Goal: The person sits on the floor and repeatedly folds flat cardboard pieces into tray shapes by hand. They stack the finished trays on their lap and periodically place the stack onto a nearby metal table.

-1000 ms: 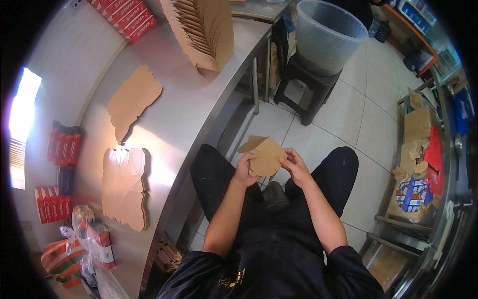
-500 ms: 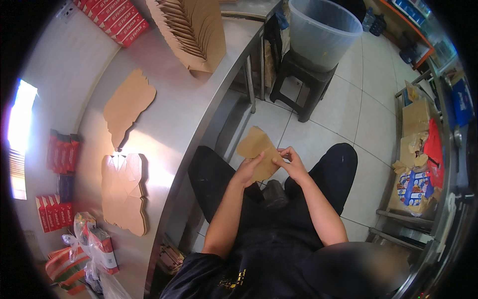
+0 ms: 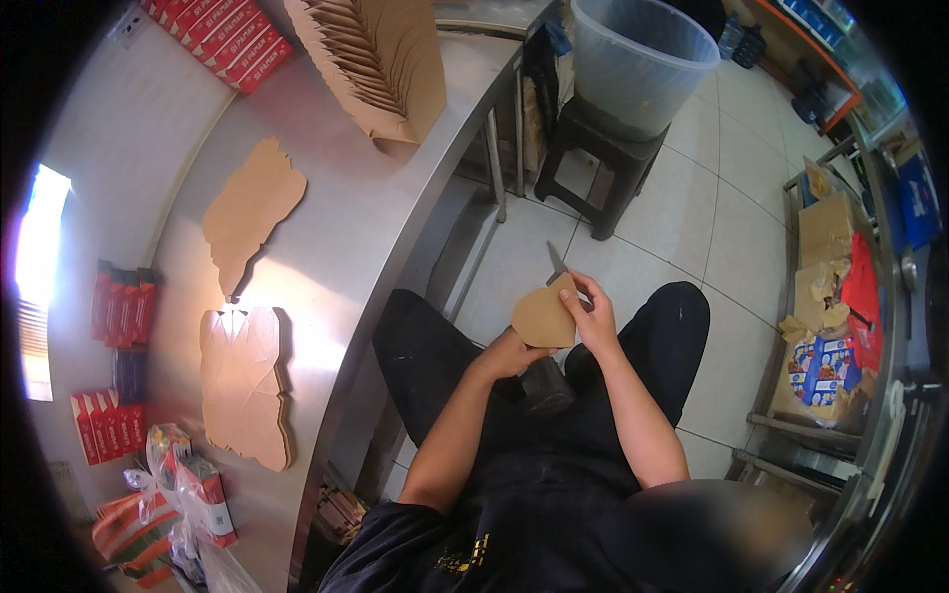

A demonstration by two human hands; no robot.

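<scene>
Over my lap, between my knees, both hands hold a brown cardboard piece [image 3: 544, 314], seemingly part-folded, with a narrow flap pointing up and away from me. My left hand [image 3: 506, 354] grips its lower left edge from beneath; most of those fingers are behind the card. My right hand [image 3: 593, 314] pinches its right edge, thumb on the near face. On the steel table to my left lie a stack of flat cardboard blanks [image 3: 242, 395] and, farther off, more flat blanks [image 3: 255, 203]. Nested folded brown cardboard pieces [image 3: 366, 69] stand in a row at the far end.
The steel table [image 3: 346, 257] curves along my left. Red boxes [image 3: 222, 44] line the wall; a plastic-wrapped packet [image 3: 203, 494] lies near. Ahead, a translucent tub [image 3: 643, 74] sits on a dark stool [image 3: 603, 163]. Right, a shelf holds cardboard [image 3: 825, 232] and a red bag [image 3: 865, 306].
The cardboard piece has turned and shifted slightly right and nearer, showing a different face. My left hand moved down to its lower edge, and my right hand now grips its right side.
</scene>
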